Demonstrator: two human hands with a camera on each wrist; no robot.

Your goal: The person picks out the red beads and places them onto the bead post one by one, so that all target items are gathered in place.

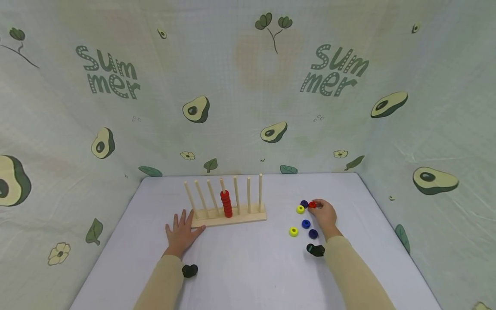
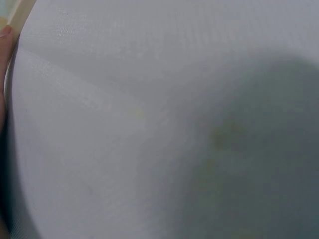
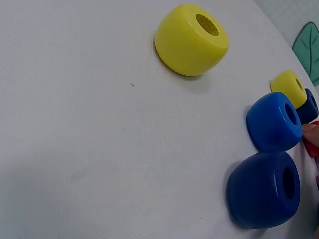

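Note:
My right hand (image 1: 324, 216) pinches a red bead (image 1: 312, 205) at the right of the table. In the right wrist view only a fingertip shows at the right edge, touching that bead. Beside it lie a dark blue bead (image 1: 304, 203) and a yellow bead (image 1: 300, 209). Nearer to me are a blue bead (image 1: 306, 224), another dark blue bead (image 1: 313, 234) and a second yellow bead (image 1: 293, 231). My left hand (image 1: 182, 236), fingers spread, rests at the left end of a wooden peg rack (image 1: 248, 217). A stack of red beads (image 1: 226, 203) sits on its middle peg.
Several upright pegs (image 1: 260, 191) on the rack carry no beads. The white table (image 1: 248, 267) ends at a patterned cloth (image 1: 240, 77) that rises behind it and at both sides. Black wrist cameras (image 1: 315, 250) stick out from both sleeves.

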